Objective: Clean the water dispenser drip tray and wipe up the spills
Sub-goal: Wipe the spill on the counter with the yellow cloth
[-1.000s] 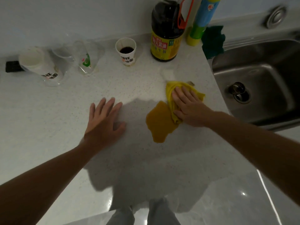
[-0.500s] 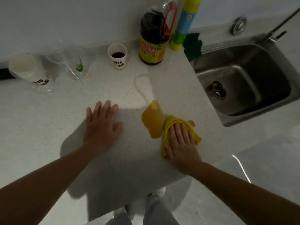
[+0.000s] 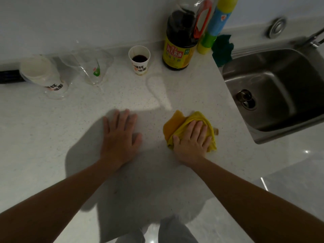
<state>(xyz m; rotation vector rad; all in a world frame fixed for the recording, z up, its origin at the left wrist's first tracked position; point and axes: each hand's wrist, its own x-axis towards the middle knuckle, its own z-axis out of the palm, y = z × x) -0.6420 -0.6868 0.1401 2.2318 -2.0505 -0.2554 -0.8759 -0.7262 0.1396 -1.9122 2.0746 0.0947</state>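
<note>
My right hand (image 3: 192, 141) presses flat on a crumpled yellow cloth (image 3: 173, 124) on the white speckled countertop (image 3: 122, 95), fingers spread over it, near the counter's right front. My left hand (image 3: 119, 135) rests flat on the bare counter to the left of the cloth, fingers together, holding nothing. A faint wet streak (image 3: 158, 90) glistens on the counter beyond the cloth, toward the soy sauce bottle. No drip tray shows in the head view.
At the back stand a paper cup of dark liquid (image 3: 139, 59), a soy sauce bottle (image 3: 180, 41), a yellow-green spray can (image 3: 213, 27) and a green rag (image 3: 222, 48). Clear plastic cups (image 3: 94, 67) and a white cup stack (image 3: 42, 74) lie left. A steel sink (image 3: 280, 88) is right.
My right hand has dragged the yellow cloth toward me from beside the soy sauce bottle, bunching it up. A wet streak stays behind. My left hand has stayed flat in place.
</note>
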